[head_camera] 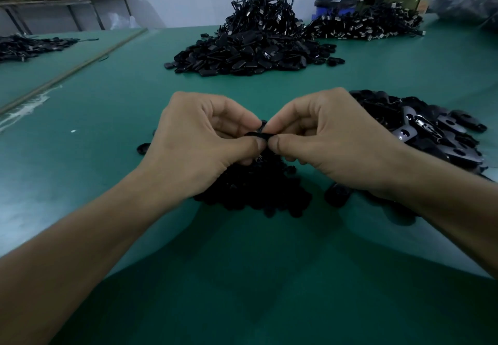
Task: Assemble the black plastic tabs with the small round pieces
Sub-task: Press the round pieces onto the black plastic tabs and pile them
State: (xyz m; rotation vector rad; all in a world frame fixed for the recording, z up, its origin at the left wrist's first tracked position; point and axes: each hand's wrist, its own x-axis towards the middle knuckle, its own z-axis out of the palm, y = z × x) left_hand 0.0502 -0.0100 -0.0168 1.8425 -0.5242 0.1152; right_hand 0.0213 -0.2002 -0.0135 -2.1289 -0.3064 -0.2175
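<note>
Two bare forearms reach in from the bottom corners and meet over a green worktop [107, 96]. Both the left hand [199, 139] and the right hand [331, 139] are closed in a pinch, thumb tips almost touching. Between them they grip one small black part [257, 134], held just above the worktop at the centre of the view. Gripping it with both thumbs and curled forefingers suggests the person is pressing a round piece into a tab. The fingers cover nearly all of it, so I cannot tell whether it is a tab, a round piece, or the two already joined. Directly beneath the hands lies a low heap of small round pieces [253, 193], probably kept there so the next one is within short reach; in the dim light they merge into one dark mass. Just beside the right hand, partly under its wrist, sits a pile of black plastic tabs [431, 131], flat, with a hole showing in several. One stray piece [142, 148] lies beside the left hand. Farther back is a larger black heap [250, 51], either finished or waiting stock; I cannot tell which. Behind it to the right lies a tangle of cables [372, 25], and another dark pile [29, 45] is cut off at the left edge.
</note>
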